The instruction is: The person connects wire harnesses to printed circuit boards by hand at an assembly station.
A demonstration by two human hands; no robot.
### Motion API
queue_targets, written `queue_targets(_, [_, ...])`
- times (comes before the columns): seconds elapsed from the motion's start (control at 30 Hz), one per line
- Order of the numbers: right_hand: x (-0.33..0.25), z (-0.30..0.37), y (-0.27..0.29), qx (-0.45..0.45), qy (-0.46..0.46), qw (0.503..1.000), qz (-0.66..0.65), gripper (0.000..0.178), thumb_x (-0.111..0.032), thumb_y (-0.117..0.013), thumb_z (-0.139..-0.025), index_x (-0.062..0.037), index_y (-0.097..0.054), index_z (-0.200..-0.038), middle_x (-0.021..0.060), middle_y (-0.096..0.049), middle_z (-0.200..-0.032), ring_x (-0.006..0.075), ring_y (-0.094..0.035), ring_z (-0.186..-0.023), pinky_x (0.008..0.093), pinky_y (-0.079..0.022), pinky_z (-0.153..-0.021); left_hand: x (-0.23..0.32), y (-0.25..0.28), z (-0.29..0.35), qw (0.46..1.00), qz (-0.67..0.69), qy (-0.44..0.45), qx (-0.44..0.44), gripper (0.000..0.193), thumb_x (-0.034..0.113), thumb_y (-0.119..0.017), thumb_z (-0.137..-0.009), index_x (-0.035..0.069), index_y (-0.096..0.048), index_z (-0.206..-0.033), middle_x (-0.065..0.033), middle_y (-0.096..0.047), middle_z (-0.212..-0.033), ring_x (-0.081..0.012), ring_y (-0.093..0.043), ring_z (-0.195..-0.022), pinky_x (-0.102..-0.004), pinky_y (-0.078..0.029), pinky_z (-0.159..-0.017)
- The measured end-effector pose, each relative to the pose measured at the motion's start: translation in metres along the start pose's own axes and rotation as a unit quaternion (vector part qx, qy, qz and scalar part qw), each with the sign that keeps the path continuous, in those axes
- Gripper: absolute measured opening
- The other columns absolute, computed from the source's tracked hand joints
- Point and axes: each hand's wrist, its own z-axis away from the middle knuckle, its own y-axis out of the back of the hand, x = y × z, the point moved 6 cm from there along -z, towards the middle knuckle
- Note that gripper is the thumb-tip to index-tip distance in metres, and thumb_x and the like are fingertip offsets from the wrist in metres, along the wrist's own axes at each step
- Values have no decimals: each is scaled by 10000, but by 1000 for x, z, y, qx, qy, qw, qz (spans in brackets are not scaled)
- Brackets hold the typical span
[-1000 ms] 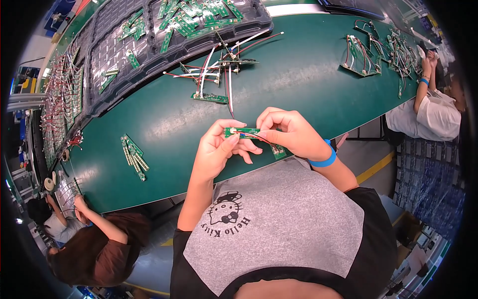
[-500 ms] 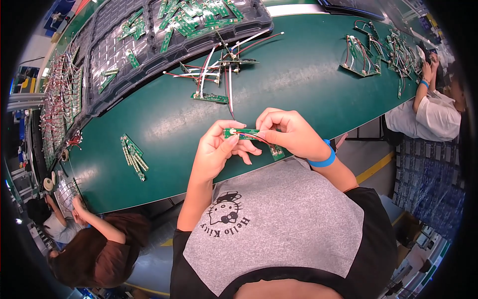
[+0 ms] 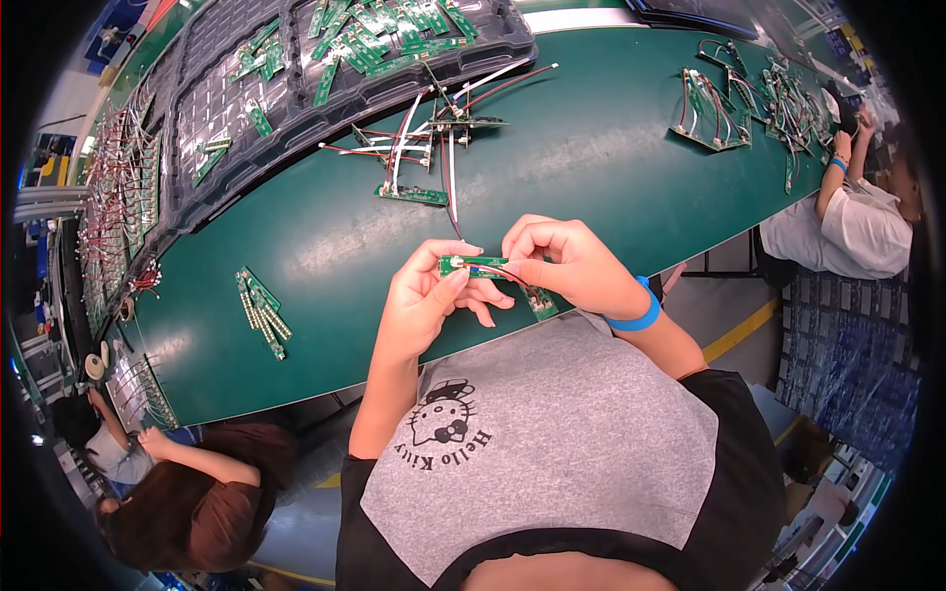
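Observation:
Just above the near table edge, my left hand [image 3: 422,300] pinches the left end of a narrow green circuit board [image 3: 485,264] between thumb and fingers. At the board's right part, my right hand [image 3: 570,264] is closed on it, thumb and forefinger pressed together. A red and black cable [image 3: 512,277] runs from a white connector on this board, under the right hand, toward a second green board [image 3: 541,304] that hangs below that hand. Farther off, a loose cluster of green boards [image 3: 412,195] with red, white and black wires lies on the table.
The green table [image 3: 325,256] carries several small boards [image 3: 261,313] at left. A black tray [image 3: 335,113] of green boards stands at the far left, beside a row of wired boards [image 3: 123,217]. More wired boards [image 3: 714,110] lie at right. Co-workers sit at both sides.
Both my hands stay nearly in place, still holding the board. The cable between the boards has shifted slightly. At lower left, a co-worker's hand has moved down from the table edge.

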Motion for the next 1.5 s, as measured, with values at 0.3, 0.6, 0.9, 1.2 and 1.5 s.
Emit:
queue_targets(0.3, [4, -1, -2, 11, 22, 999, 46, 63, -18, -574, -807, 13, -545, -760, 43, -492, -866, 71, -484, -679, 197, -408, -583, 2, -2, 1, 994, -94, -26, 54, 168, 56, -446, -894, -17, -433, -1045, -131, -587, -769, -184, -607, -698, -259, -487, -559])
queue_targets(0.6, [-3, -4, -3, 14, 61, 994, 85, 49, 9, -587, -788, 10, -541, -772, 45, -480, -861, 72, -501, -655, 203, -426, -561, 6, -1, 3, 965, -220, -43, 135, 197, -1, -493, -853, 10, -435, -1041, -45, -563, -738, -74, -529, -632, -208, -438, -563])
queue_targets(0.9, [-57, 42, 168, 366, 68, 847, 380, 134, -144, -623, -778, -18, -593, -810, 83, -566, -809, 144, -551, -728, 253, -436, -625, 63, 64, 28, 806, -490, -121, 311, 248, 56, -548, -823, 12, -492, -1061, -63, -591, -799, -118, -553, -689, -245, -452, -631])
queue_targets(1.2, [-75, -2, 63, 252, 305, 700, 595, 235, -7, -561, -692, -31, -581, -925, 128, -539, -1041, 289, -526, -909, 358, -427, -792, 124, 179, 136, 489, -616, -44, 616, 321, 270, -625, -780, -26, -534, -864, -96, -553, -725, -208, -528, -663, -321, -440, -660])
queue_targets(1.5, [0, -55, -26, 20, 326, 752, 572, 209, -16, -594, -654, -80, -596, -853, 101, -530, -982, 266, -524, -797, 363, -433, -678, 117, 214, 150, 519, -604, 43, 604, 318, 270, -649, -756, -22, -523, -755, -133, -567, -709, -254, -547, -658, -352, -436, -655])
